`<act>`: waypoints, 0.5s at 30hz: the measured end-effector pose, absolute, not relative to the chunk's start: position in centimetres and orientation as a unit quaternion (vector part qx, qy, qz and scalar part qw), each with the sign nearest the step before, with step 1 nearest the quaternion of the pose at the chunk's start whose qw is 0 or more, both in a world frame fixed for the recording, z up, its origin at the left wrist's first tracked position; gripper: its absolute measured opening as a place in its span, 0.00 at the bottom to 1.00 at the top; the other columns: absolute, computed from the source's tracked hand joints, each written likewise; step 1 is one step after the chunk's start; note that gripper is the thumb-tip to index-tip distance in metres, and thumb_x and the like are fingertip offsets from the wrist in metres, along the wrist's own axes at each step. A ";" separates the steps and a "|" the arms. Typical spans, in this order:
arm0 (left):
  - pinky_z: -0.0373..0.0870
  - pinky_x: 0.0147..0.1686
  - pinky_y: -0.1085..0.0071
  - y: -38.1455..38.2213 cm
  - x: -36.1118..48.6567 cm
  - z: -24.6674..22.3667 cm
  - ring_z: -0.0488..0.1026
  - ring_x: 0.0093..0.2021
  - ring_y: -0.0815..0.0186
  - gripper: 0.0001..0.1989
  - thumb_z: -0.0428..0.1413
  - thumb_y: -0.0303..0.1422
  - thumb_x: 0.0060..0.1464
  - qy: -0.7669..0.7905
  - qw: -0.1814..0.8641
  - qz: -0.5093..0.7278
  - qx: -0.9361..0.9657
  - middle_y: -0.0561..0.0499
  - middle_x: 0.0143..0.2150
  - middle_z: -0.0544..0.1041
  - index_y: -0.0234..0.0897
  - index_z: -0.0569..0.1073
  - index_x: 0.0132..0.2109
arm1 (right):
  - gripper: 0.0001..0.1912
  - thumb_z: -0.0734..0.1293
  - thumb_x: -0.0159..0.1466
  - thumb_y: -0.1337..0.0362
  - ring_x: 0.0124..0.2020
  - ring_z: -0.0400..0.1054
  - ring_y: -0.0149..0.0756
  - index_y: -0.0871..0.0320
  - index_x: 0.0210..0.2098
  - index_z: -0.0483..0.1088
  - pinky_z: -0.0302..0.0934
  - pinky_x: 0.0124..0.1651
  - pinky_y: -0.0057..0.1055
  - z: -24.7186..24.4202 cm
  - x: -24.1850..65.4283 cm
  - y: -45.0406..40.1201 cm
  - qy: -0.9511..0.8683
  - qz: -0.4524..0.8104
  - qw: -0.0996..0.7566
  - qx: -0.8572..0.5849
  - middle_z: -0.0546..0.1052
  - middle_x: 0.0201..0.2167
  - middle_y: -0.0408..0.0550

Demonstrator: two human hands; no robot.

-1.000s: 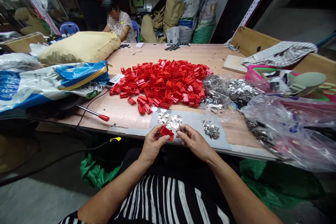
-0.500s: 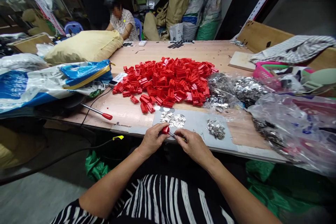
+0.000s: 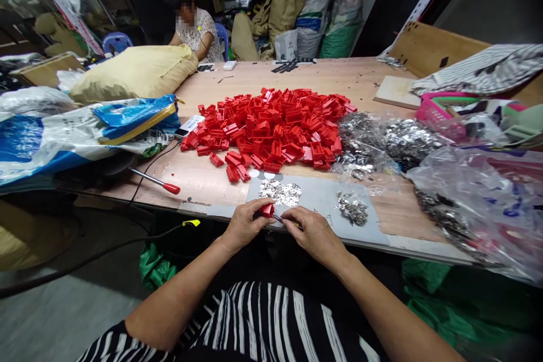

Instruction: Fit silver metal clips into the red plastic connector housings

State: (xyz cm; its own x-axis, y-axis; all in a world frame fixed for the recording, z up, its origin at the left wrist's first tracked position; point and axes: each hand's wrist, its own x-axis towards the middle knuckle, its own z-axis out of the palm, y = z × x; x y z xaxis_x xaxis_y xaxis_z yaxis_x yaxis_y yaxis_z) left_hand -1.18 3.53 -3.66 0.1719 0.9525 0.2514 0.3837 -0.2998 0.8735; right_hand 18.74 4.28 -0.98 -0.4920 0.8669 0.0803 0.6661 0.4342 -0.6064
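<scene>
My left hand (image 3: 246,227) is closed on a small red plastic housing (image 3: 267,210), pinching it between thumb and fingers at the table's front edge. In my right hand (image 3: 311,233) is a slim screwdriver (image 3: 279,218), its metal shaft meeting the open end of the housing and a bit of yellow handle showing under the fingers. The tip is hidden at the housing. Just beyond my hands, small shiny metal pieces (image 3: 282,192) lie spread on a grey mat (image 3: 318,195). A second small heap of metal parts (image 3: 352,208) sits to the right. Behind is a large pile of red housings (image 3: 271,130).
Clear plastic bags of metal parts (image 3: 365,144) stand right of the pile, near a pink basket (image 3: 430,107). At left are a blue-and-white sack (image 3: 63,136), a beige sack (image 3: 136,73) and a red-tipped metal lever (image 3: 169,187). A person (image 3: 203,34) sits across the table.
My hands keep almost the same place, with the housing and screwdriver still together. The view has shifted slightly.
</scene>
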 end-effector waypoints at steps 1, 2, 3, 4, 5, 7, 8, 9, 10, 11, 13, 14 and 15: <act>0.69 0.51 0.65 3.5 -1.2 -3.7 0.75 0.49 0.61 0.20 0.62 0.29 0.49 0.486 0.339 0.421 0.687 0.48 0.48 0.79 0.41 0.74 0.51 | 0.08 0.61 0.65 0.67 0.38 0.71 0.36 0.55 0.39 0.73 0.62 0.42 0.32 -1.0 18.8 4.3 -0.825 0.259 0.194 -0.463 0.77 0.37 0.47; 0.69 0.52 0.65 3.5 -1.2 -3.7 0.75 0.49 0.61 0.20 0.63 0.29 0.49 0.486 0.340 0.421 0.686 0.48 0.48 0.79 0.41 0.74 0.51 | 0.09 0.61 0.65 0.67 0.38 0.71 0.36 0.55 0.39 0.73 0.62 0.43 0.32 -1.0 18.8 4.2 -0.826 0.259 0.193 -0.461 0.77 0.37 0.47; 0.69 0.52 0.65 3.5 -1.2 -3.7 0.75 0.49 0.61 0.20 0.63 0.29 0.49 0.487 0.341 0.420 0.686 0.48 0.48 0.79 0.41 0.74 0.51 | 0.09 0.61 0.65 0.67 0.38 0.71 0.36 0.55 0.39 0.73 0.62 0.43 0.32 -1.0 18.8 4.2 -0.828 0.260 0.193 -0.459 0.77 0.37 0.47; 0.69 0.52 0.65 3.5 -1.3 -3.8 0.75 0.49 0.61 0.20 0.63 0.30 0.49 0.488 0.341 0.419 0.686 0.48 0.48 0.79 0.41 0.74 0.50 | 0.09 0.61 0.65 0.67 0.38 0.71 0.36 0.55 0.39 0.73 0.62 0.43 0.32 -1.0 18.8 4.2 -0.829 0.259 0.192 -0.457 0.77 0.37 0.47; 0.69 0.51 0.65 3.6 -1.3 -3.8 0.75 0.49 0.61 0.20 0.63 0.30 0.49 0.489 0.340 0.418 0.686 0.48 0.48 0.79 0.41 0.74 0.50 | 0.09 0.61 0.65 0.67 0.39 0.71 0.36 0.55 0.39 0.73 0.62 0.43 0.32 -1.0 18.8 4.2 -0.829 0.258 0.190 -0.458 0.77 0.37 0.47; 0.70 0.51 0.65 3.6 -1.3 -3.8 0.76 0.48 0.61 0.20 0.63 0.30 0.48 0.491 0.337 0.415 0.688 0.48 0.47 0.79 0.41 0.74 0.50 | 0.09 0.60 0.65 0.66 0.39 0.71 0.36 0.55 0.39 0.73 0.62 0.43 0.32 -0.9 18.7 4.2 -0.830 0.254 0.184 -0.461 0.77 0.37 0.47; 0.70 0.51 0.65 3.6 -1.3 -3.8 0.76 0.48 0.61 0.19 0.63 0.30 0.48 0.492 0.334 0.414 0.689 0.48 0.47 0.79 0.41 0.74 0.50 | 0.09 0.60 0.65 0.66 0.39 0.71 0.36 0.55 0.39 0.73 0.62 0.43 0.31 -0.8 18.7 4.2 -0.830 0.251 0.178 -0.465 0.77 0.37 0.47; 0.70 0.50 0.65 3.6 -1.3 -3.8 0.76 0.48 0.62 0.19 0.63 0.30 0.48 0.492 0.332 0.413 0.691 0.48 0.47 0.79 0.41 0.74 0.50 | 0.09 0.60 0.66 0.66 0.39 0.71 0.36 0.55 0.39 0.73 0.62 0.43 0.31 -0.7 18.6 4.2 -0.830 0.248 0.170 -0.470 0.77 0.37 0.47; 0.70 0.50 0.65 3.6 -1.3 -3.7 0.76 0.48 0.62 0.19 0.63 0.29 0.48 0.491 0.330 0.412 0.692 0.48 0.47 0.79 0.40 0.74 0.50 | 0.09 0.60 0.66 0.66 0.39 0.71 0.36 0.55 0.39 0.73 0.61 0.43 0.31 -0.5 18.5 4.1 -0.829 0.245 0.160 -0.477 0.77 0.37 0.47; 0.70 0.50 0.65 3.6 -1.3 -3.7 0.76 0.48 0.62 0.19 0.63 0.29 0.48 0.491 0.329 0.412 0.694 0.48 0.47 0.79 0.40 0.75 0.49 | 0.09 0.60 0.66 0.66 0.39 0.71 0.36 0.55 0.38 0.73 0.61 0.42 0.30 -0.3 18.4 4.1 -0.827 0.241 0.148 -0.487 0.77 0.37 0.47; 0.70 0.50 0.65 3.5 -1.3 -3.7 0.76 0.48 0.62 0.19 0.63 0.28 0.48 0.489 0.326 0.413 0.696 0.48 0.47 0.79 0.39 0.75 0.49 | 0.09 0.60 0.66 0.66 0.38 0.71 0.36 0.55 0.38 0.72 0.60 0.41 0.30 0.1 18.0 4.0 -0.820 0.234 0.123 -0.508 0.77 0.36 0.47; 0.70 0.50 0.65 3.5 -1.2 -3.7 0.76 0.47 0.62 0.19 0.63 0.28 0.49 0.489 0.325 0.414 0.696 0.47 0.47 0.79 0.39 0.75 0.49 | 0.09 0.59 0.66 0.66 0.38 0.71 0.36 0.55 0.38 0.72 0.60 0.41 0.29 0.3 17.8 3.9 -0.817 0.230 0.110 -0.518 0.77 0.36 0.47; 0.71 0.50 0.65 3.5 -1.2 -3.8 0.76 0.47 0.62 0.19 0.63 0.28 0.49 0.488 0.324 0.415 0.697 0.47 0.47 0.79 0.39 0.75 0.49 | 0.09 0.59 0.66 0.66 0.38 0.71 0.36 0.55 0.37 0.72 0.59 0.41 0.29 0.6 17.5 3.9 -0.813 0.225 0.097 -0.528 0.77 0.36 0.47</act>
State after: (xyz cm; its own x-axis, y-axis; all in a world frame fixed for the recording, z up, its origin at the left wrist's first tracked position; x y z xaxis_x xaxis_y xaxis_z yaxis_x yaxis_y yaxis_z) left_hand -1.24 3.47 -3.75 0.1801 0.9480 0.2624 0.4109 -0.3149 0.8556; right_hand 17.55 3.90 0.56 -0.4235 0.9024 -0.0802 0.8148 0.3407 -0.4690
